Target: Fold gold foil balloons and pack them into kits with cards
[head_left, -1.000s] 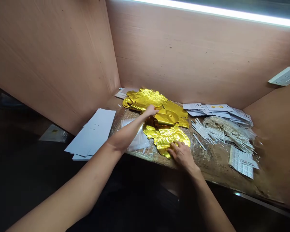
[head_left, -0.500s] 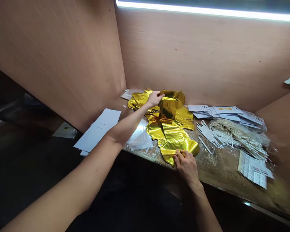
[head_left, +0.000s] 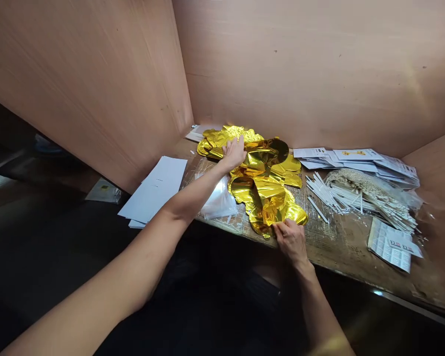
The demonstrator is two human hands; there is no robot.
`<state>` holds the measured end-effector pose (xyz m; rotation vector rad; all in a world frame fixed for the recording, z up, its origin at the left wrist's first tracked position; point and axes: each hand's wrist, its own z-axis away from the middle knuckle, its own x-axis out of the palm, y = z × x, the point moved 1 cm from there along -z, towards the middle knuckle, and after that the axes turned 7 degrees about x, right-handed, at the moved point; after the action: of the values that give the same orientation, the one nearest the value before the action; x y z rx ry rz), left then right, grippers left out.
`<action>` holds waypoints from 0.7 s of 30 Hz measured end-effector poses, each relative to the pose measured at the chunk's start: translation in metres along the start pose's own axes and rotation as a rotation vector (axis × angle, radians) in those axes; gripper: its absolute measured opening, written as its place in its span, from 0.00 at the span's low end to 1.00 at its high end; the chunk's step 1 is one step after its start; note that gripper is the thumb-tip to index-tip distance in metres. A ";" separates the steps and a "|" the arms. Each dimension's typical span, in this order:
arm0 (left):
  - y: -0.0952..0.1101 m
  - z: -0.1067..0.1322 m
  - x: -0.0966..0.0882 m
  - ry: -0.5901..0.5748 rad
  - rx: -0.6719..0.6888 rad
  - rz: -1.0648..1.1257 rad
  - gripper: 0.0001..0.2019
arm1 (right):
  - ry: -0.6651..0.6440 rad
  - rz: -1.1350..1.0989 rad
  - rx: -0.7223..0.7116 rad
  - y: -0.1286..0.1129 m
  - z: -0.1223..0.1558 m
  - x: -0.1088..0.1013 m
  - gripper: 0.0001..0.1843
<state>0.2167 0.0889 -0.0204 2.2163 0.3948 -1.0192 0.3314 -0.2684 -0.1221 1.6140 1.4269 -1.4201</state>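
Observation:
A heap of flat gold foil balloons [head_left: 261, 180] lies on the wooden bench [head_left: 341, 257]. My left hand [head_left: 233, 152] reaches to the far side of the heap, its fingers stretched out flat on the foil. My right hand [head_left: 291, 240] is at the near edge of the heap, fingers pinched on the edge of the nearest gold balloon [head_left: 278, 212].
Clear plastic bags [head_left: 217, 200] and white sheets [head_left: 155, 190] lie left of the foil. On the right are white sticks [head_left: 341, 198], a stack of printed cards [head_left: 356, 159] and folded leaflets [head_left: 391, 242]. Wooden partition walls [head_left: 96, 89] close in the left and back.
My left hand lifted a gold foil piece, then laid it back down and now presses flat on the heap. My right hand stayed at the near edge, gripping the foil.

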 end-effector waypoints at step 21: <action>0.067 0.081 0.049 -0.612 0.354 0.523 0.18 | 0.528 -0.108 0.012 -0.051 -0.207 -0.168 0.14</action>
<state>0.2376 -0.0148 -0.0669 1.9829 -0.6440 -1.4528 0.3755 -0.1266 0.1055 2.0455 1.8159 -1.0991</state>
